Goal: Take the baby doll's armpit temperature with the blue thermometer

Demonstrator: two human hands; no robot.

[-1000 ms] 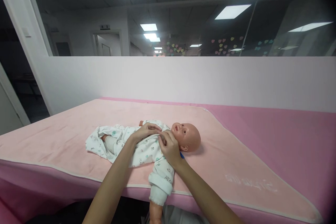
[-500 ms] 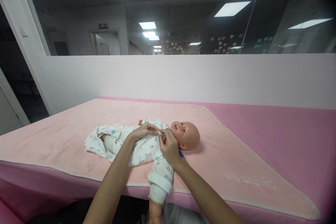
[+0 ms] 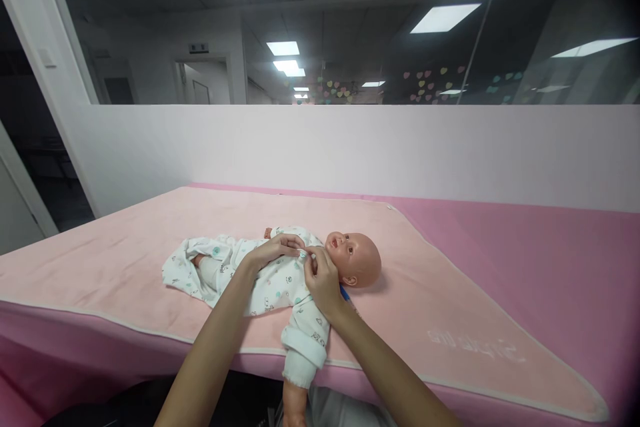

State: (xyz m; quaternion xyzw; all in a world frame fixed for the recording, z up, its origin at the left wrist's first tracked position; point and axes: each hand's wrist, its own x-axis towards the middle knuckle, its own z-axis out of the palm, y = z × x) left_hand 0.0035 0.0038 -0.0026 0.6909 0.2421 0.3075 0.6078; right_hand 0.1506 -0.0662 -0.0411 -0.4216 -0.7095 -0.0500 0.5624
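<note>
A baby doll (image 3: pixel 363 257) lies on its back, its head to the right and one arm hanging over the table's near edge. It wears a white printed baby outfit (image 3: pixel 275 290) with a folded-back cuff. At the chest, just below the neck, my left hand (image 3: pixel 277 250) pinches the outfit's front edge. Close beside it, my right hand (image 3: pixel 321 273) has thumb and fingers pressed together on the same cloth near the collar. A small white bit of fabric shows between the two hands. Whatever fastening may lie under my fingertips is hidden.
A peach blanket (image 3: pixel 435 307) with pale edging lies under the doll, over a pink table cover (image 3: pixel 550 247). Something blue (image 3: pixel 345 293) shows beside the doll's neck. Behind the table stands a white half wall (image 3: pixel 350 147) with a glass pane above.
Both hands stay at the doll's chest with only slight finger movement. The bit of cloth between them shows a little more. The view has shifted very slightly.
</note>
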